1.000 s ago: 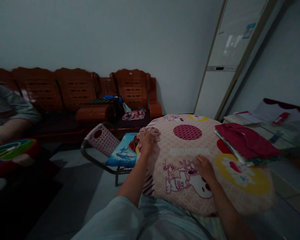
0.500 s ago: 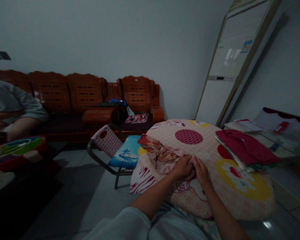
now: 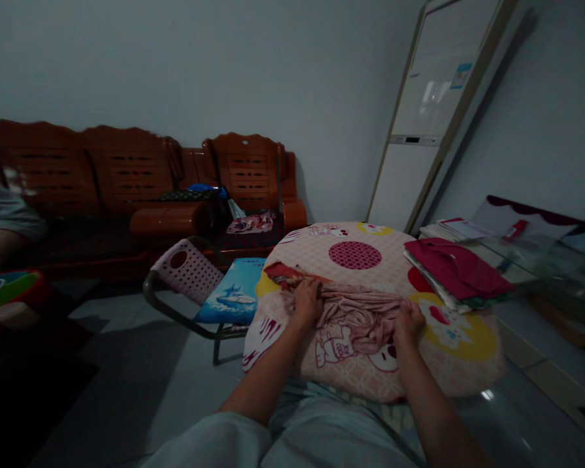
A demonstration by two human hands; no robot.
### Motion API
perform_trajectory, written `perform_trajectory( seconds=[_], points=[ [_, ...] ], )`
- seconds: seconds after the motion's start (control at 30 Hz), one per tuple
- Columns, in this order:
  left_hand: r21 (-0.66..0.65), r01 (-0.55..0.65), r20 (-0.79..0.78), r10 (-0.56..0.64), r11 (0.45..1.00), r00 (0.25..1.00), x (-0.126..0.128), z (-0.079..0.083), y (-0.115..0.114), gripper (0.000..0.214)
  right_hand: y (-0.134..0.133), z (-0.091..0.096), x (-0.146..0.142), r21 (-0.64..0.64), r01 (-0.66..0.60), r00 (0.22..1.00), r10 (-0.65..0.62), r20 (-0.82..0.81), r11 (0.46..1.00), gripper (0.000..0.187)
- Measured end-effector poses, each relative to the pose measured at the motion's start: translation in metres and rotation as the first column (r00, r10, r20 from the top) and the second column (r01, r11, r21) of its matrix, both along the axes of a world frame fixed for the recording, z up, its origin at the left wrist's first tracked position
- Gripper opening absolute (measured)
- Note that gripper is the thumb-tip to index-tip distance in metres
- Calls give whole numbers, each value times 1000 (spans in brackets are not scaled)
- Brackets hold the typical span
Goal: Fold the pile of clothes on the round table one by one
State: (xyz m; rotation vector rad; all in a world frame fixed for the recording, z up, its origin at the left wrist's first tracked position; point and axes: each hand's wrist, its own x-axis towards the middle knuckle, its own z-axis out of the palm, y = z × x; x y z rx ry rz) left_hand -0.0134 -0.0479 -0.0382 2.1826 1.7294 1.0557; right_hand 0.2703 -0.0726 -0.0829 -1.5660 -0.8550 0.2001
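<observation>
My left hand [image 3: 307, 300] and right hand [image 3: 409, 323] each close their grip on an end of the pink garment [image 3: 358, 313]. It lies bunched between them on the desk [image 3: 312, 260]. I judge the work barely begun, with nothing smoothed or folded yet. A folded stack [image 3: 455, 270] lies near.

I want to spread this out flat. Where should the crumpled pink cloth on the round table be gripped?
At its two ends, from the near side, one hand each. The crumpled pink cloth lies bunched in a long strip running left to right; the left hand and right hand grip those ends, so pulling apart would likely open it.
</observation>
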Motion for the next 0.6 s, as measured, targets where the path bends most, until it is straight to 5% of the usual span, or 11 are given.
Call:
perform_trajectory(
  seconds=[0.27, 0.37, 0.5, 0.6],
  points=[
    [79, -63, 56, 58, 995, 997, -20, -19, 3, 49, 3, -6, 1, 30, -50, 994, 52, -93, 998, 32],
    [125, -117, 146, 98, 985, 984, -21, -11, 5, 42, 1, -5, 1, 6, -55, 994, 55, -95, 998, 34],
    [105, -338, 135, 323, 935, 937, -39, 8, 19, 45, -2, 3, -3, -34, -78, 996, 76, -57, 996, 41],
    [-36, -225, -62, 223, 974, 973, -55, 17, 29, 50, -5, 12, -11, -78, -233, 970, 237, 47, 969, 51]
  ],
)
